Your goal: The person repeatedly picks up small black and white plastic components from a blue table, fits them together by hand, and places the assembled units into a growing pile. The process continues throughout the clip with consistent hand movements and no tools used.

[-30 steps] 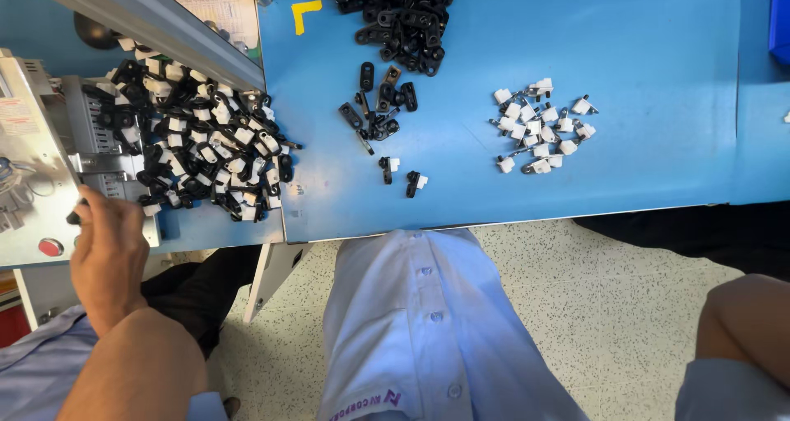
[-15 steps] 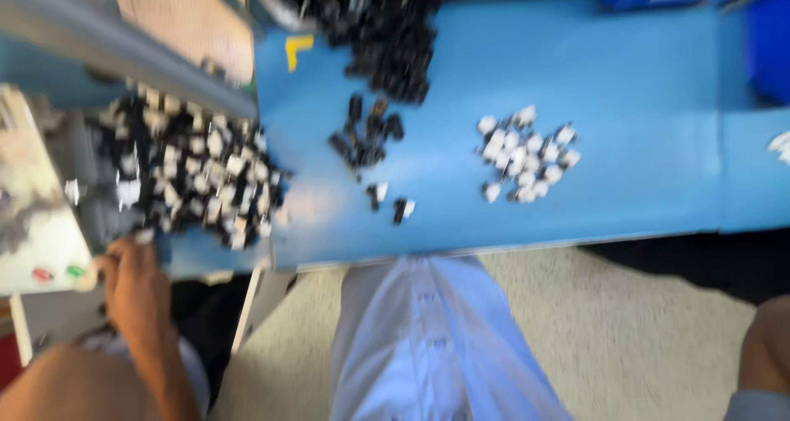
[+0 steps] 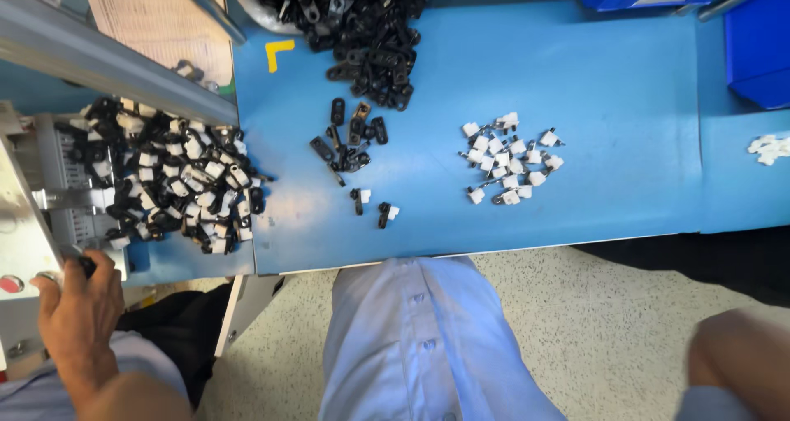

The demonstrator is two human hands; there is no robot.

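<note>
A view from above a blue worktable (image 3: 576, 75), looking down past a person's pale blue buttoned shirt (image 3: 420, 347) to a speckled floor. The person's left hand (image 3: 78, 314) is at the lower left, at the front edge of a grey metal machine (image 3: 25, 223); its fingers are curled around a small dark knob or part (image 3: 82, 263) there, beside a red button (image 3: 10, 284), though how firmly it grips cannot be told. The right hand is not clearly in view: only a bare forearm or elbow (image 3: 741, 363) shows at the lower right corner, well apart from the table, so whether that hand is spread or closed cannot be told. Just above the left hand, on the lower tray to the left of the table, lies a heap of assembled black-and-white clips (image 3: 173, 182). At the top centre of the table sits a large pile of loose black plastic clips (image 3: 354, 18), with a smaller scatter of black clips (image 3: 350, 141) below it. Two finished black-and-white pieces (image 3: 372, 205) lie near the table's front edge. To the right of centre is a cluster of small white blocks with metal pins (image 3: 508, 159). A yellow corner mark (image 3: 278, 52) is taped near the top left, and blue bins (image 3: 757, 42) stand at the upper right.
</note>
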